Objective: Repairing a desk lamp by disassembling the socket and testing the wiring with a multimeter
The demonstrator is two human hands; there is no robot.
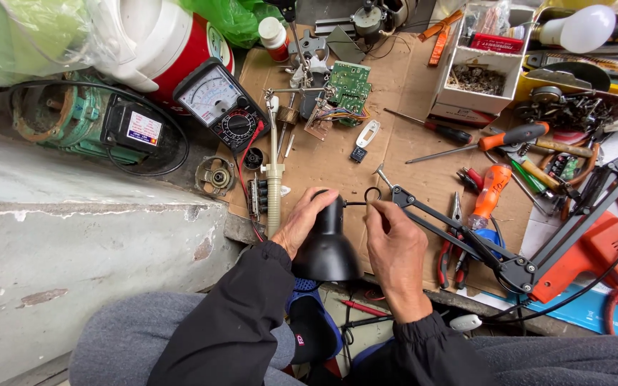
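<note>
A sheet of cardboard (409,93) is spread over the bench and crowded with tools. At its near edge, just above the knees, a black desk lamp is being worked on. Its jointed arm (459,239) runs off to the right over pliers (446,250) and an orange-handled screwdriver (491,189), toward a red tool (609,250). The arm is judged stiff but hinged, so it could swing or fold if lifted by one end. A thin black cord (372,194) loops at the neck.

The shade (325,246) is cupped near its narrow top by the left hand (302,221), fingers curled round it in a loose, partly closed hold. The shade looks like thin painted metal: light, rigid, smooth and rather slippery, easily dented. It is best taken hold of round the neck, where it is narrowest, rather than at the flared rim.

The right hand (395,250) is held just beside the shade, fingertips pinched close at the neck joint; whether the cord or a small fitting is gripped cannot be told.

Further back lie an analogue multimeter (222,104) and a green circuit board (348,86), well apart from the hands.
</note>
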